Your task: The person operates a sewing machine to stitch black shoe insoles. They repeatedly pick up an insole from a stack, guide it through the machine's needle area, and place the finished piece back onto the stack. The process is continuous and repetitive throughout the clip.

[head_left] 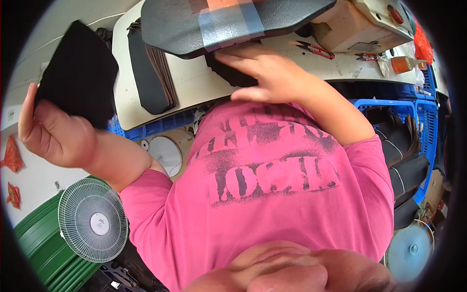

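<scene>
My left hand is raised beyond the table's left edge, closed on a flat black panel of fabric or leather with angled corners. The panel stands up from the fingers, clear of the tabletop. My right hand lies palm down with its fingers stretched out and the thumb apart. Beneath its fingers is another dark piece, partly hidden by the hand and by the black machine head above. The fingertips reach the lower edge of that machine head, which has grey and clear tape across it.
A stack of long dark panels rests on the white table. Red-handled snips and an orange bottle lie at the right. Blue crates with tied dark bundles stand at my right. A fan stands at lower left.
</scene>
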The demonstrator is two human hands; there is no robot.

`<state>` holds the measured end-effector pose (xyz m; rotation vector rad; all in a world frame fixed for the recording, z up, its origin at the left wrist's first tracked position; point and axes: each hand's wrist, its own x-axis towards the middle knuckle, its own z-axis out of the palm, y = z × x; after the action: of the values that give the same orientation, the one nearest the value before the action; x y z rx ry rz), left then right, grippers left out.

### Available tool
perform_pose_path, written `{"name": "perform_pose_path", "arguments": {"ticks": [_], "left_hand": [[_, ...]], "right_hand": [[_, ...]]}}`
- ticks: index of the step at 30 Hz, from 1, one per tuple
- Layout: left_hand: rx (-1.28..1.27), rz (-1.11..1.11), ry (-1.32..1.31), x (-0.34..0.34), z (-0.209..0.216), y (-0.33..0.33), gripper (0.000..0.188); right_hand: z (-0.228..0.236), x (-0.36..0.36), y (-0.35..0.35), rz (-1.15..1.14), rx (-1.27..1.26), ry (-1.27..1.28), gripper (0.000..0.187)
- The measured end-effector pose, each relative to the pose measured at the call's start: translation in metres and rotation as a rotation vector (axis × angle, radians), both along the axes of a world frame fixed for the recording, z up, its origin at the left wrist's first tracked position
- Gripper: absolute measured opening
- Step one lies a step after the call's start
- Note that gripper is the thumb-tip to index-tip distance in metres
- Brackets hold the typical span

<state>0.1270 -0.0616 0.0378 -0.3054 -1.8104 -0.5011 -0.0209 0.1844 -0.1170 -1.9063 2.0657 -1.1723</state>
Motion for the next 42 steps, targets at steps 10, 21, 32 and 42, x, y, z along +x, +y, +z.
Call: {"name": "perform_pose_path", "arguments": {"ticks": [10,21,32,42], "left_hand": [[0.721,-0.451,-0.337,-0.065,-0.018,0.05,0.028],[-0.461,0.25,-0.562,-0.113,-0.059,0.02,0.029],[-0.444,0.251,-0.74,-0.11,-0.06,0.068,0.027],[-0.407,0.333,-0.729,-0.124,-0.064,0.074,0.029]], "right_hand": [[0.007,0.025,-0.059,0.548,-0.038,-1.213,0.066],[0.01,0.043,-0.015,0.435,0.03,-1.532,0.021],[0.017,0.047,0.025,0.422,-0.194,-1.751,0.033],[0.011,0.038,0.033,0.439,-0.31,-1.722,0.041]]}}
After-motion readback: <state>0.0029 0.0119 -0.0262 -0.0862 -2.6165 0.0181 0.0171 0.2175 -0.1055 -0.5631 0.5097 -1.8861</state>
